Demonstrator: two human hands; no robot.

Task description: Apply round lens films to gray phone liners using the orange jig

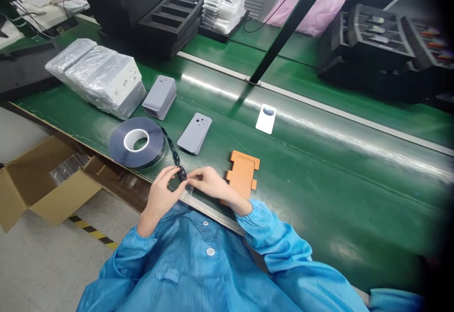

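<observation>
Black strip (pixel 174 153) is pinched narrowly by left hand (pixel 161 199) and right hand (pixel 212 184); short length unwound, most left on roll (pixel 154 138), no piece seen detached.

- Bright, fairly even light.
- A long white glare streak crosses the green tabletop (pixel 319 194), upper centre to right.
- Black trays (pixel 381 42), upper right, look blurred.
- Black shading darkens the right edge.

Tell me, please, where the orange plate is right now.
In the head view, the orange plate lies on the green bench, just below and right of centre, beside the right hand, whose wrist partly hides it.
</observation>
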